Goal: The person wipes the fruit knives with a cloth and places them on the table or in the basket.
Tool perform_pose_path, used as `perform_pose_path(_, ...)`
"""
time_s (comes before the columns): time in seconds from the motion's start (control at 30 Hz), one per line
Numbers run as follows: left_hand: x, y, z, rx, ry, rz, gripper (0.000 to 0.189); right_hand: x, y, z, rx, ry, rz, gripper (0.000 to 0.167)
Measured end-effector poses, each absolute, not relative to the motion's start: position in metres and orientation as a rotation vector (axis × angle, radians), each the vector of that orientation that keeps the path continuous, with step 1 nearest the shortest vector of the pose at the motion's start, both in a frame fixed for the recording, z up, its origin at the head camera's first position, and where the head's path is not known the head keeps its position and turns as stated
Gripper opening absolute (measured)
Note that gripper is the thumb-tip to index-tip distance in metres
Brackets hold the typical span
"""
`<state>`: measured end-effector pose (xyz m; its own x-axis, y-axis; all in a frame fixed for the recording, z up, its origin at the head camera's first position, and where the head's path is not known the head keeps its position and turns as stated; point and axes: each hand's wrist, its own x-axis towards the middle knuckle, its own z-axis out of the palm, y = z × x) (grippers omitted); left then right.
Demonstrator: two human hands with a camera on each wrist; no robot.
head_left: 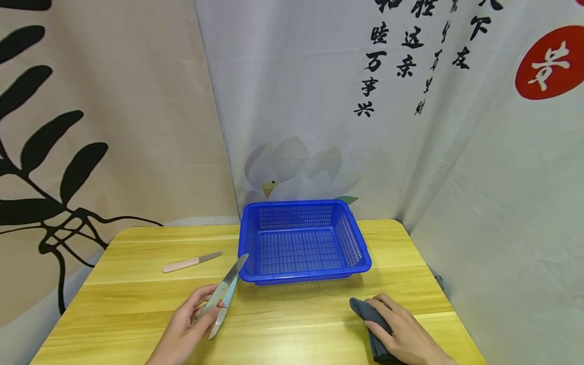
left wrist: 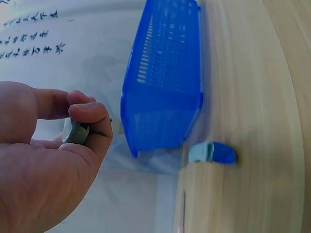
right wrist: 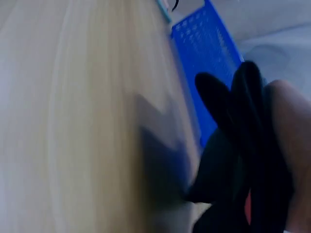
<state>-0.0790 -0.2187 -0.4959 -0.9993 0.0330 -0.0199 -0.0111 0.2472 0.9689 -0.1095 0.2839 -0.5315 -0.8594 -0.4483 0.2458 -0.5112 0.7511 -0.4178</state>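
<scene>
In the head view my left hand [head_left: 189, 319] grips a knife [head_left: 220, 294] by its pale green handle. Its blade slants up and away, the tip overlapping the near left corner of the blue basket [head_left: 301, 278]. Beneath it, partly covered, a second knife [head_left: 221, 320] with a light blue handle lies on the table, its blade toward me. My right hand [head_left: 401, 327] holds a folded dark grey cloth [head_left: 373, 314] low over the table's right side. The right wrist view shows the cloth [right wrist: 243, 141] bunched under my fingers. The green handle's end [left wrist: 76, 131] shows inside my left hand.
A small knife [head_left: 182, 264] with a pale pink handle lies left of the basket, blade pointing right. The basket stands near the back edge of the wooden table [head_left: 292, 329]. Printed curtains [head_left: 301, 101] hang behind it and along the right side.
</scene>
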Motion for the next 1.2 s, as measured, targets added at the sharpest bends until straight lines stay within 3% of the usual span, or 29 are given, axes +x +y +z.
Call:
perform_pose_path(0.3, -0.08, -0.202, -0.488, 0.147, 2.302, 1.989, 0.042, -0.105, 0.244, -0.504, 0.975, -2.698, 0.941, 0.031)
perform_pose_path(0.7, -0.083, -0.18, -0.477, 0.396, 2.296, 1.99, 0.041, -0.122, 0.208, -0.471, 1.121, -2.504, 0.991, 0.06)
perform_pose_path(0.97, -0.089, -0.166, -0.469, 0.391, 2.285, 2.015, 0.037, -0.136, 0.181, -0.45, 1.106, -2.249, 0.846, 0.06)
perform_pose_path(1.2, -0.091, -0.152, -0.466, 0.369, 2.313, 2.009, 0.034, -0.144, 0.149, -0.439, 1.172, -2.032, 0.714, 0.037)
